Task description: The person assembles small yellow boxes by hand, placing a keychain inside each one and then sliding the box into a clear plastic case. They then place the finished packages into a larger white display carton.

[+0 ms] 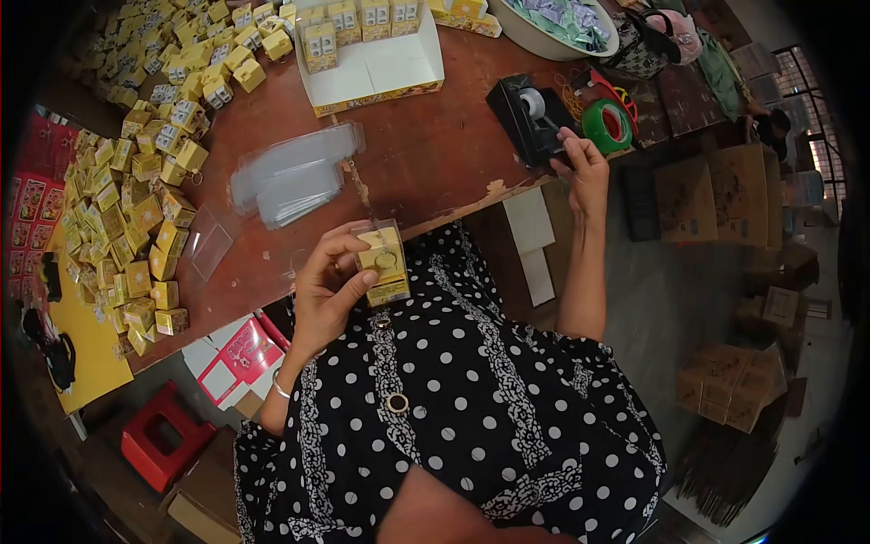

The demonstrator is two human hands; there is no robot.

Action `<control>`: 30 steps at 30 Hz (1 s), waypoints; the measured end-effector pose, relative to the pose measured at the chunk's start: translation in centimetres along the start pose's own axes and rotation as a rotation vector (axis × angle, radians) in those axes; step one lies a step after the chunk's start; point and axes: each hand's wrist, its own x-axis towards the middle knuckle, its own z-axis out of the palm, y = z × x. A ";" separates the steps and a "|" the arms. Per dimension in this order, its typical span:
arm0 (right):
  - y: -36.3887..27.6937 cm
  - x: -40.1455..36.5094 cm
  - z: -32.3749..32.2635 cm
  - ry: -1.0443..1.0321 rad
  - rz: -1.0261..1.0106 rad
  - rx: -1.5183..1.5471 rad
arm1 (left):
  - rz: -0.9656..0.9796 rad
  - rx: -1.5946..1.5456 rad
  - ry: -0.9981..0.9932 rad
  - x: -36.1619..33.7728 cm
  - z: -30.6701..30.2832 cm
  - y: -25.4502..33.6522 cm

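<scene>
My left hand [328, 286] grips a small yellow box [388, 258] in clear plastic, held upright just off the table's front edge. A metal key ring shows through the box's front. At the black tape dispenser [521, 113], my right hand [584, 172] has its thumb and forefinger pinched together by the cutting end. A roll of clear tape [533, 102] sits in the dispenser, and its free end appears to run to those fingertips. Flat clear plastic sleeves [294, 177] lie stacked on the table beyond my left hand. A single sleeve [210, 243] lies farther left.
Many yellow keyring boxes [136, 218] are heaped along the table's left side. An open display carton [376, 86] holds several upright boxes. Green tape [605, 125], red-handled scissors [625, 104] and a white basin [562, 50] are at right. A red stool [168, 435] stands below left.
</scene>
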 end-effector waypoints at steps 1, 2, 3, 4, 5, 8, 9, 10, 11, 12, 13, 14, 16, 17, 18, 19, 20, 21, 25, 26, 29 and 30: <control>0.1 -0.1 -0.3 0.001 -0.016 0.090 | -0.002 -0.003 -0.002 0.0 0.0 0.0; 0.4 -0.2 -0.6 0.003 -0.016 0.091 | -0.003 -0.003 -0.004 0.0 0.0 -0.1; 0.7 -0.3 -1.0 -0.040 -0.020 0.101 | 0.001 0.001 -0.006 0.1 0.1 -0.2; 1.0 -0.5 -1.3 -0.082 -0.024 0.110 | 0.006 0.004 -0.008 0.1 0.1 -0.3; 1.5 -0.6 -1.5 -0.079 -0.026 0.109 | 0.007 0.003 -0.012 0.2 0.2 -0.3; 2.4 -0.9 -1.1 -0.072 -0.087 0.043 | -0.013 -0.023 -0.011 0.3 0.3 -0.4; 2.5 -1.1 -0.8 -0.056 -0.127 0.016 | -0.003 -0.017 -0.012 0.3 0.4 -0.4; 2.6 -1.2 -0.7 -0.037 -0.166 -0.012 | 0.005 -0.010 -0.013 0.3 0.4 -0.4; 2.7 -1.4 -0.5 -0.035 -0.167 -0.010 | 0.005 -0.009 -0.016 0.3 0.5 -0.4; 2.8 -1.5 -0.4 -0.029 -0.190 -0.004 | 0.002 -0.010 -0.009 0.4 0.5 -0.3; 2.8 -1.5 -0.2 -0.026 -0.214 0.002 | 0.001 -0.013 0.001 0.4 0.6 -0.2; 2.7 -1.5 -0.1 -0.028 -0.216 0.003 | 0.003 -0.012 0.002 0.5 0.7 -0.1; 2.4 -1.7 0.2 -0.007 -0.258 -0.060 | -0.014 -0.070 0.021 0.6 0.9 0.2; 2.7 -1.5 0.1 -0.012 -0.257 -0.059 | -0.011 -0.069 0.026 0.6 0.9 0.5; 3.2 -1.2 -0.5 0.012 -0.284 -0.145 | -0.023 -0.073 0.022 0.6 0.9 0.8; 3.2 -1.0 -0.8 0.037 -0.312 -0.231 | -0.034 -0.078 0.018 0.8 1.0 1.0; 2.8 -1.0 -1.5 0.025 -0.315 -0.230 | -0.027 -0.078 0.028 1.0 1.0 1.0; 1.9 -1.4 -1.9 0.091 -0.397 -0.371 | 0.016 -0.078 0.016 1.2 1.0 1.0; -2.6 -5.1 2.1 0.068 -0.365 -0.174 | 0.084 0.019 0.081 1.4 1.0 1.3; -3.9 -7.0 4.4 0.053 -0.344 -0.164 | 0.071 0.033 0.102 1.4 1.0 1.2; -6.3 -12.1 10.7 -0.375 -0.238 0.104 | 0.222 0.188 0.112 2.3 1.6 1.3; -6.4 -13.4 12.3 -0.471 -0.218 0.118 | 0.222 0.189 0.114 2.5 1.7 1.4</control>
